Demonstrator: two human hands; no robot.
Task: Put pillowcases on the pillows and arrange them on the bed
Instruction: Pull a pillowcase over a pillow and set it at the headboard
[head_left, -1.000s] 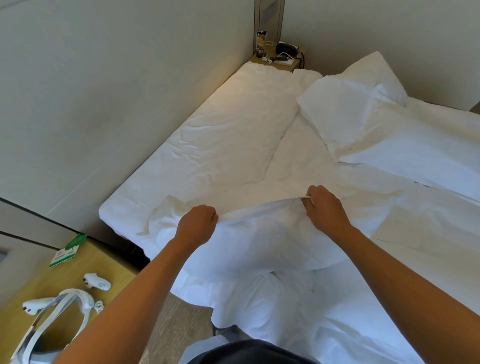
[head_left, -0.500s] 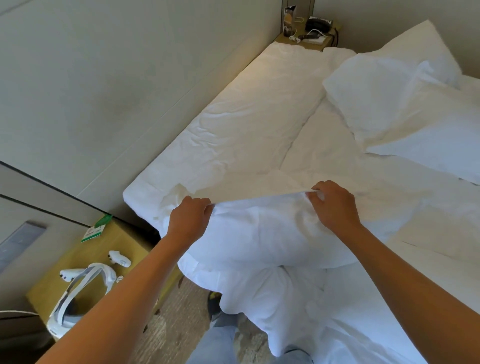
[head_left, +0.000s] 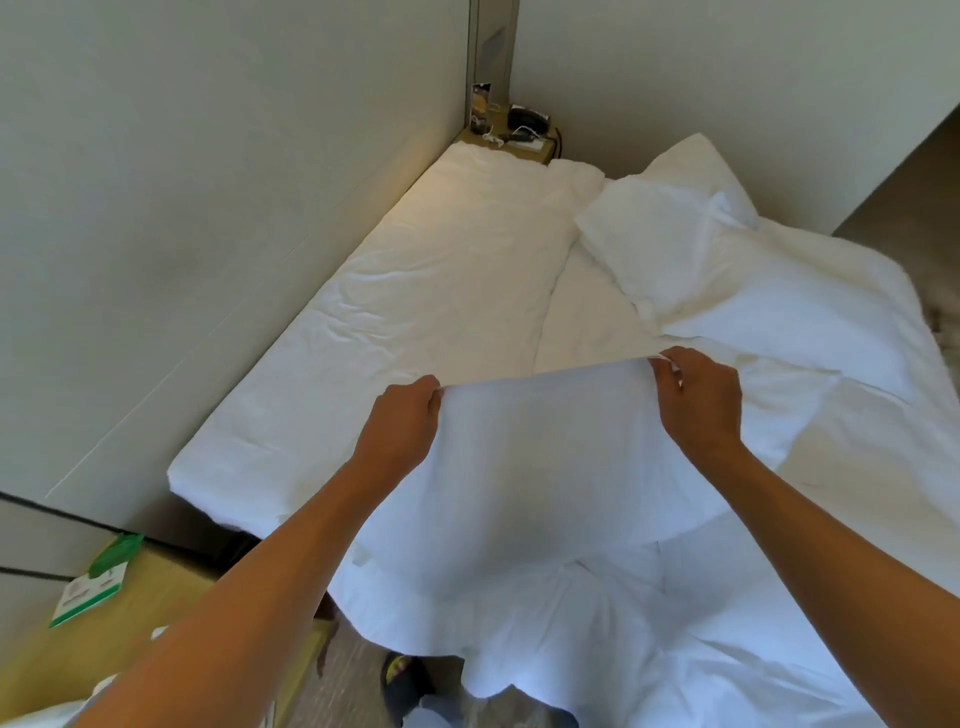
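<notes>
A white pillowcase (head_left: 540, 467) hangs stretched between my hands above the near edge of the bed (head_left: 415, 312). My left hand (head_left: 402, 434) grips its upper left corner and my right hand (head_left: 698, 400) pinches the upper right corner. The cloth drapes down toward me and hides what lies below it. A white pillow (head_left: 670, 244) lies at the far right of the bed, partly on crumpled white bedding (head_left: 810, 322). I cannot tell whether a pillow is inside the held pillowcase.
A wall runs along the bed's left side. A wooden bedside table (head_left: 511, 140) with a phone and cables stands at the far corner. Near left, a wooden table (head_left: 62, 654) carries a green card (head_left: 93, 587). A sandal (head_left: 400, 675) shows on the floor below.
Both hands have lifted the pillowcase edge higher and pulled it taut. The view has shifted, so the headset on the near table has dropped out of sight.
</notes>
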